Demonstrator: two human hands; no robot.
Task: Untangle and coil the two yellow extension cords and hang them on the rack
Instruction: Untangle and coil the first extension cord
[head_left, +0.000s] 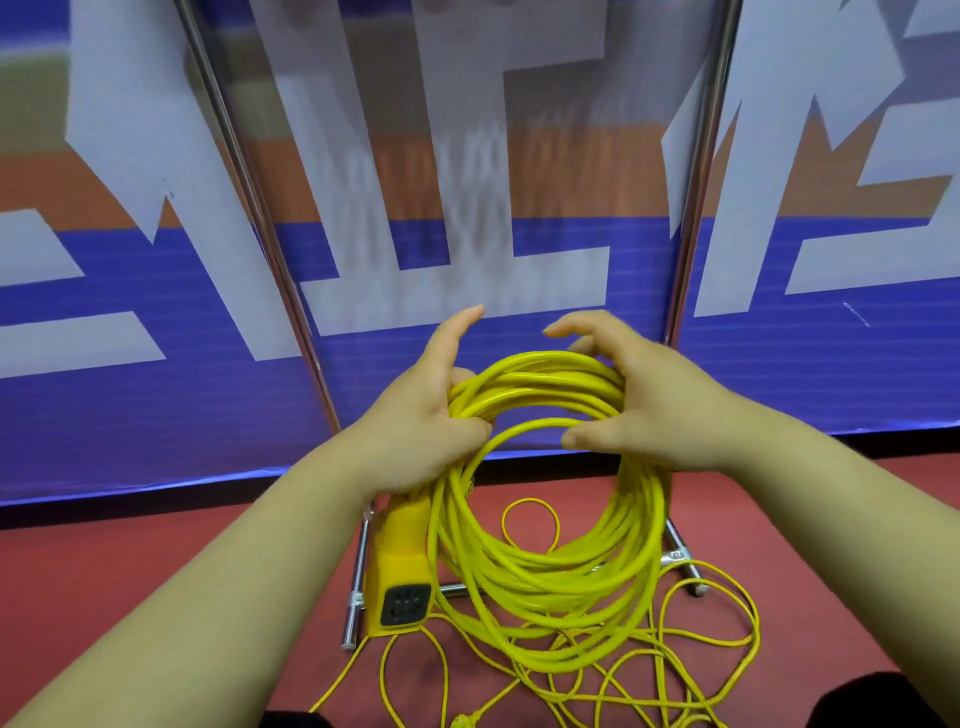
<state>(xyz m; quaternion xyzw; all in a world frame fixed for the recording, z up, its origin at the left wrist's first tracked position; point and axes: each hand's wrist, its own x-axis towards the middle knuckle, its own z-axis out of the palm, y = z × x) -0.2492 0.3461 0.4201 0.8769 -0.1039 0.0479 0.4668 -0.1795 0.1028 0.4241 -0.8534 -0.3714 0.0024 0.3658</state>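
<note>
Blue, white and orange banner fills the back, with red floor below and the chrome rack standing before it. Your left hand clamps the coiled yellow cord at its 9 o'clock, thumb raised. Your right hand curls over it at 2 o'clock. Its socket block hangs at 8 o'clock. At 6 o'clock the second cord lies tangled on the floor.

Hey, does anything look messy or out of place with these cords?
Yes. The coil gripped by the left hand and right hand looks neat, but loose cord sprawls in tangled loops on the red floor below it, by the rack base, not yet coiled.
</note>
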